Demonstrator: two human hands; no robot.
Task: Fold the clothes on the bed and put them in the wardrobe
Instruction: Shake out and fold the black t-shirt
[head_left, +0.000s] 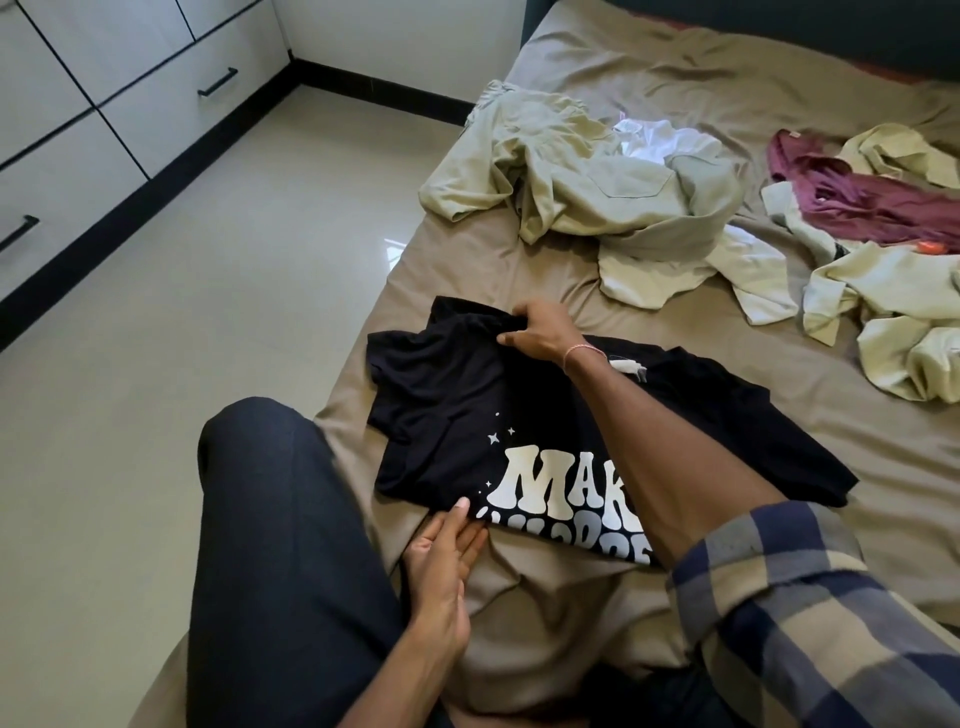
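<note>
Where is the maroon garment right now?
In the head view, the maroon garment lies crumpled on the bed at the far right, among pale cream clothes, right of the khaki shirt pile.

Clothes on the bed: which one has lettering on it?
The black T-shirt, nearest the person, gripped by the right hand. It alone bears white lettering; the beige clothes, white top and maroon top farther off show none.
</note>
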